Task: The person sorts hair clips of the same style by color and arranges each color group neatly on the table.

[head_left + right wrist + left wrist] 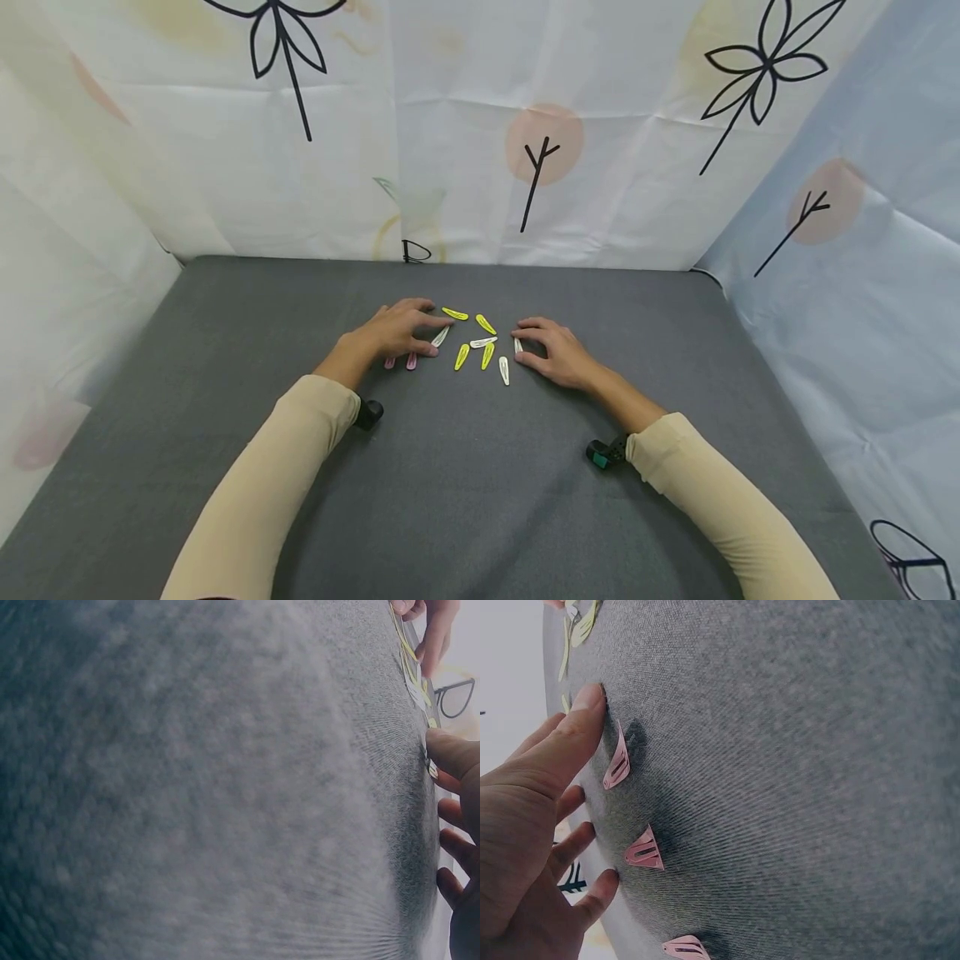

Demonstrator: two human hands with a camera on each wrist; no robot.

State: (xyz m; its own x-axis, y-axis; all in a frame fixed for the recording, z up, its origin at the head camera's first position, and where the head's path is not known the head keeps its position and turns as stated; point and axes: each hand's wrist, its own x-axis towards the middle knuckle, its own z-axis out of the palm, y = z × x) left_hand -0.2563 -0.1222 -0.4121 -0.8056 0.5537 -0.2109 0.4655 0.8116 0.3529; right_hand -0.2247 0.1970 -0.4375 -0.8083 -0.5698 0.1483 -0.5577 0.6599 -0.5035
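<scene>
Several snap hair clips lie on the grey table. My left hand (pixel 401 327) spans a white hair clip (pixel 440 337) lengthwise, thumb at one end and index finger at the other. Opposite it, my right hand (pixel 555 352) holds another white hair clip (pixel 517 345) the same way between thumb and index finger. Between the hands are yellow clips, one of them a yellow hair clip (pixel 462 357), and a slanted white clip (pixel 483 342). Under the left palm sit pink hair clips (pixel 643 853), partly hidden in the head view.
A further white clip (pixel 504 372) lies nearer to me, just left of the right thumb. The grey cloth-covered table (pixel 480 500) runs back to a printed white curtain (pixel 465 167). More curtain hangs along both sides. Dark wrist devices, such as the right one (pixel 606 452), sit at the cuffs.
</scene>
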